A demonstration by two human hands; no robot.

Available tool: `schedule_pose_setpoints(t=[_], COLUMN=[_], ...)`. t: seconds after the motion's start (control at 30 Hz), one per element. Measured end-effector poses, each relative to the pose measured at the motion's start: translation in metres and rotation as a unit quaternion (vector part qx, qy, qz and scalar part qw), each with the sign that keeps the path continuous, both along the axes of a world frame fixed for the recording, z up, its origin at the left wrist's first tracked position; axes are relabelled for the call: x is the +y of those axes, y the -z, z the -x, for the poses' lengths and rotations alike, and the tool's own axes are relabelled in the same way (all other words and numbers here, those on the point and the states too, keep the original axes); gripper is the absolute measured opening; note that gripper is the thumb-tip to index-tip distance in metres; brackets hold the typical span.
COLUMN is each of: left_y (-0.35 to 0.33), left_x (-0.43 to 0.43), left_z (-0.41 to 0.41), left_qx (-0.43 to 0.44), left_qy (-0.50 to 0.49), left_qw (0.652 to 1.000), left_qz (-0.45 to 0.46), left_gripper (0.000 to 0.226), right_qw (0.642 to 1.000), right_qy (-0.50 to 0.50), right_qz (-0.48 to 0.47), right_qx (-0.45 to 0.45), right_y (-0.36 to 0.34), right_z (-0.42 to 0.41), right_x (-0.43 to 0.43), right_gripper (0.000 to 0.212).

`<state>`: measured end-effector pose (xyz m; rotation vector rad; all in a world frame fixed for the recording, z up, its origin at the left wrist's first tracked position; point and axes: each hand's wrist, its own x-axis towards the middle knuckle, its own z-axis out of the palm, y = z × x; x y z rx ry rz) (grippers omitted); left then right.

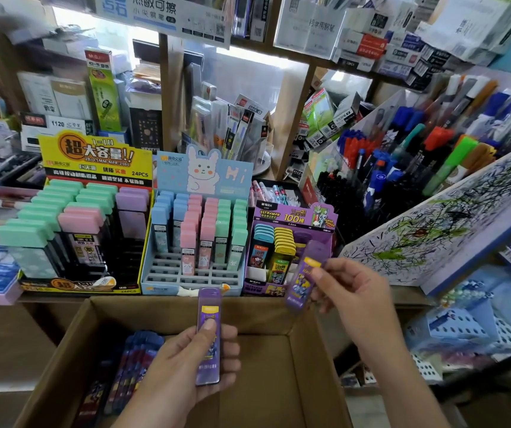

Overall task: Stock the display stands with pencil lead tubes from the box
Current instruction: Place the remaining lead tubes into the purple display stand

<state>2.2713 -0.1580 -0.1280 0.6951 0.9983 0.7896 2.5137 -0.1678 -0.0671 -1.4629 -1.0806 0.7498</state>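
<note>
My left hand (pixel 186 362) grips an upright purple lead tube (pixel 208 310) over the open cardboard box (pixel 260 316). Up and to the right, my right hand (pixel 353 291) pinches a second purple lead tube (pixel 303 279), tilted, just in front of the purple display stand (pixel 291 214). That stand holds blue-capped and yellow-capped tubes on its left and middle. More purple tubes (pixel 130 366) lie stacked in the box's left side. The light-blue rabbit stand (pixel 161 273) has bare slots in its front rows. The yellow stand (pixel 93 162) holds wide green, pink and purple cases.
Shelves behind the stands carry boxed pens and refills. A rack of markers and pens (pixel 402 156) stands at the right. A scribbled test pad (pixel 451 223) leans over the right side. Blue perforated baskets (pixel 464 329) sit lower right.
</note>
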Motion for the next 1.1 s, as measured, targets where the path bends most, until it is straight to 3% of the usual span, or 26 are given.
schedule_pose_setpoints(t=[0.37,0.67,0.9,1.1], left_y=[-0.001,-0.003,-0.003,-0.007], left_x=[-0.001,0.001,0.001,0.001], left_z=[0.002,0.004,0.005,0.004], left_qx=[-0.02,0.001,0.007,0.026], left_qy=[0.005,0.012,0.009,0.006], left_qw=[1.0,1.0,1.0,0.999], left_qz=[0.011,-0.003,-0.016,-0.038], left_gripper=[0.03,0.027,0.026,0.022], right_qw=[0.989,0.986,0.985,0.987], right_qy=[0.075,0.075,0.083,0.09], right_qz=[-0.096,-0.066,-0.064,-0.017], right_qx=[-0.087,-0.133,-0.135,-0.134], right_y=[-0.001,0.012,0.012,0.019], right_z=[-0.041,-0.03,-0.023,-0.02], right_x=[0.045,0.062,0.064,0.064], right_gripper=[0.02,0.015,0.031,0.011])
